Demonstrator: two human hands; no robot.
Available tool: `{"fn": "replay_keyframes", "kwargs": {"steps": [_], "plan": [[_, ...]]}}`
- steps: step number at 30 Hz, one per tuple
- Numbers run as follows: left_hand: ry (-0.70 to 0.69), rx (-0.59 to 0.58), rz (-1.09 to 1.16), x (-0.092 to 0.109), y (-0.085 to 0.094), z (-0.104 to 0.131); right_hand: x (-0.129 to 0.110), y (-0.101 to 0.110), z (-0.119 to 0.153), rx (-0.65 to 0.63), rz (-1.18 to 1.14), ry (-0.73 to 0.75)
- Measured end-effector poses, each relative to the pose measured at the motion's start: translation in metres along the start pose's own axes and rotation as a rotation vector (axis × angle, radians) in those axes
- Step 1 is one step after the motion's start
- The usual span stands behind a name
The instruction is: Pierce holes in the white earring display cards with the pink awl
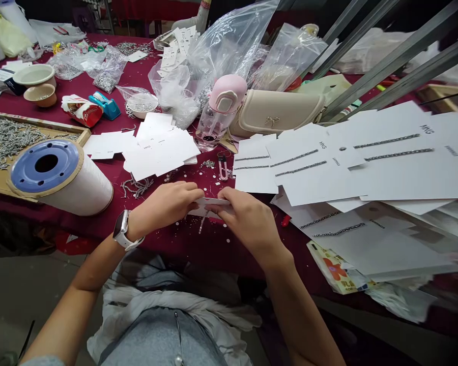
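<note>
Between my two hands, near the front edge of the table, is a small white card (209, 202). My left hand (171, 203), with a white watch on the wrist, pinches the card's left end. The right end is held by the closed fingers of my right hand (248, 218). A short silver chain (203, 222) hangs below the card. Stacked white cards (160, 147) lie beyond my left hand, and larger cards with silver chains (320, 162) lie to the right. Loose chains (137, 186) rest on the cloth.
A large white spool with a blue end (87, 183) stands at the left, beside a tray of chains (11, 137). A pink-lidded bottle (217, 114) and a beige bag (280, 112) stand beyond my hands. Metal bars (385, 56) slant across the upper right.
</note>
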State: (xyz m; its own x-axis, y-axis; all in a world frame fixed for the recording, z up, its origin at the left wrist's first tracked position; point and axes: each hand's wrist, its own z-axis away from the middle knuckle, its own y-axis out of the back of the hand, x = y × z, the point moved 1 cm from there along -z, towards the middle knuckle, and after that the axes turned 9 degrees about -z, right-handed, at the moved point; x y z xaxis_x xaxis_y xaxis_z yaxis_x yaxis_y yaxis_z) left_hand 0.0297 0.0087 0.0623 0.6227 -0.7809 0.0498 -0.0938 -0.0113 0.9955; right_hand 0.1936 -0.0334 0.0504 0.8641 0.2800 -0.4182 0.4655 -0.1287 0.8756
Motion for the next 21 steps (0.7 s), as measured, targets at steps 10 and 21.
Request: {"fn": "replay_keyframes", "kwargs": {"steps": [10, 21], "plan": [[0.010, -0.028, 0.052, -0.003, 0.000, -0.003, 0.008, -0.003, -0.003, -0.051, -0.012, 0.049], [0.036, -0.015, 0.072, -0.010, -0.002, -0.008, 0.019, 0.000, -0.018, -0.207, -0.051, 0.057]]}}
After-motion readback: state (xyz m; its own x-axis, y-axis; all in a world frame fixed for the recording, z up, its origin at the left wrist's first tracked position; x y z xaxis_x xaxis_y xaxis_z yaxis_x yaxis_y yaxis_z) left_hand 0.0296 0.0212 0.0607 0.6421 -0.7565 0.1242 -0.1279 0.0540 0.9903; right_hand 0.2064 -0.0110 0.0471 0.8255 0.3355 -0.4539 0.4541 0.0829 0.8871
